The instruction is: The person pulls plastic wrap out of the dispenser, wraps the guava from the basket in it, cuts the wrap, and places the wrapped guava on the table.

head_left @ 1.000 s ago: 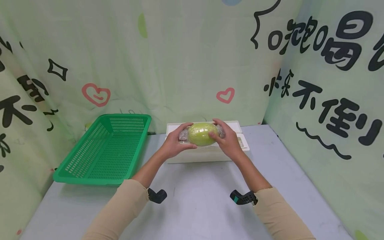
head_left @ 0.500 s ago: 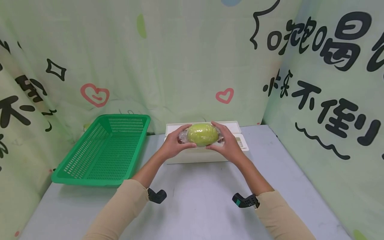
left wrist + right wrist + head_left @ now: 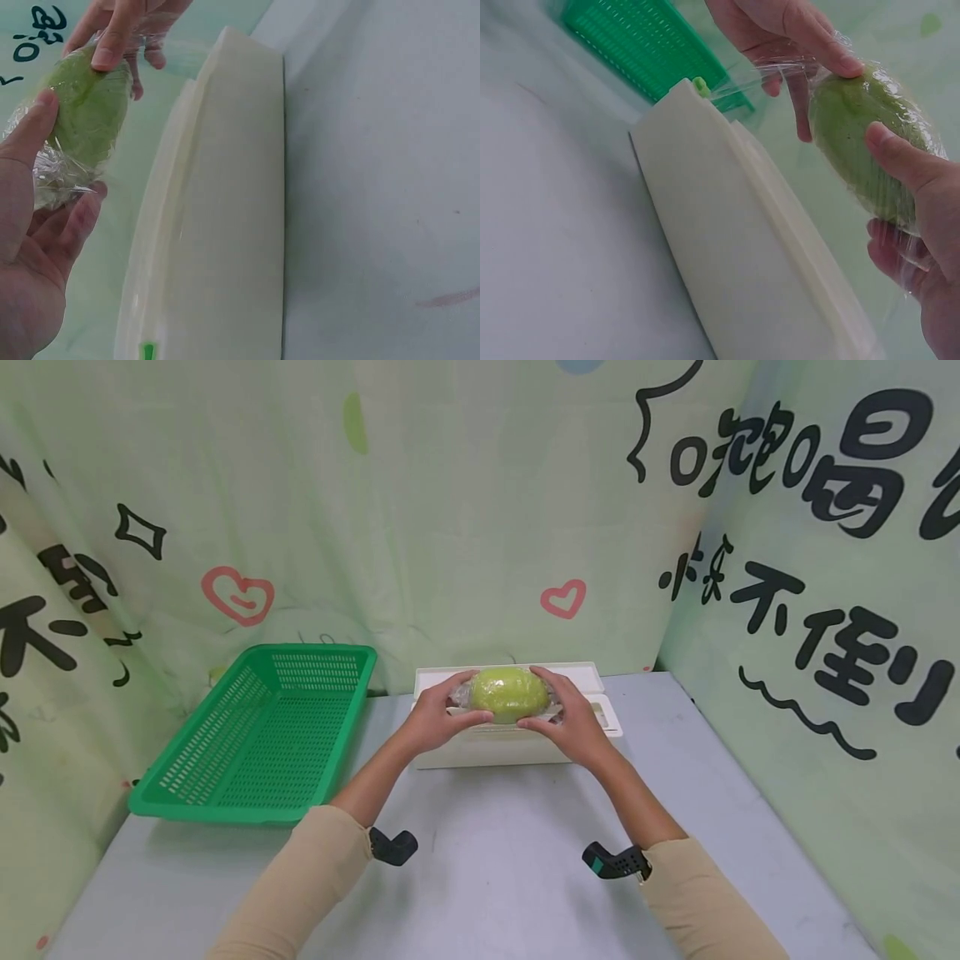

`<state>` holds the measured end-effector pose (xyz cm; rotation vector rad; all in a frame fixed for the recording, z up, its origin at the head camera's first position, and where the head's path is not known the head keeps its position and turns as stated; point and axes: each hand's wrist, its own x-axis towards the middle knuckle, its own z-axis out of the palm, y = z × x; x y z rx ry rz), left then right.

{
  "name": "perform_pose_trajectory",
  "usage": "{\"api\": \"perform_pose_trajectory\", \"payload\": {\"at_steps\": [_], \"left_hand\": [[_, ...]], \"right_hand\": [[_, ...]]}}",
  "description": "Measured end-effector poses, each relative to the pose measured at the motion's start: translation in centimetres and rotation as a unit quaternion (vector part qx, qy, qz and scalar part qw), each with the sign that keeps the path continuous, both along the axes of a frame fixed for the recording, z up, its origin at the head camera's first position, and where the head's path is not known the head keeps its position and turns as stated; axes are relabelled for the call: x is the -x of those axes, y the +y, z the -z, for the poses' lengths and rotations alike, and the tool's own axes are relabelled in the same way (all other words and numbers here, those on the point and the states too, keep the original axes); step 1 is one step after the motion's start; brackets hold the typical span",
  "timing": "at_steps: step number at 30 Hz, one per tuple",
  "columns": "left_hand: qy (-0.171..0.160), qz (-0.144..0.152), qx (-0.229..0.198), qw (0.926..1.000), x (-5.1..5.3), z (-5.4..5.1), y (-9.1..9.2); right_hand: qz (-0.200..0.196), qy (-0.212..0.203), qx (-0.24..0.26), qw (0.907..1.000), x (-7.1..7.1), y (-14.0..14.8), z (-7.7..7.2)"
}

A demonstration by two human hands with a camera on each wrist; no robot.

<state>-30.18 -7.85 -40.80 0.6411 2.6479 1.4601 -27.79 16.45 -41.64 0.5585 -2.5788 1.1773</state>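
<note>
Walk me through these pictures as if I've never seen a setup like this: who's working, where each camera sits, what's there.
There is no machine doing the work here, just a person with a bare left hand and right hand. The wide view comes from a camera on the head, looking forward and down. The other two come from cameras worn on the left and right wrists, so they look tilted. Between them, the hands hold what looks like a green fruit in clear plastic film. On the pale table stand a white box and, to its left, a green plastic basket.
</note>
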Motion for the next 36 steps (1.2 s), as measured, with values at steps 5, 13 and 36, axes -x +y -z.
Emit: {"api": "perform_pose_trajectory", "payload": {"at_steps": [5, 13, 36], "left_hand": [[0.004, 0.003, 0.004, 1.0, 0.0, -0.4, 0.0], [0.033, -0.002, 0.028, 0.9991, 0.0, -1.3, -0.1], [0.036, -0.009, 0.013, 0.9992, -0.4, -2.6, -0.2]], "right_hand": [[0.0, 0.006, -0.001, 1.0, 0.1, 0.1, -0.2], [-0.004, 0.005, 0.005, 1.0, 0.0, 0.1, -0.9], [0.0, 0.008, -0.001, 1.0, -0.4, -0.1, -2.6]]}}
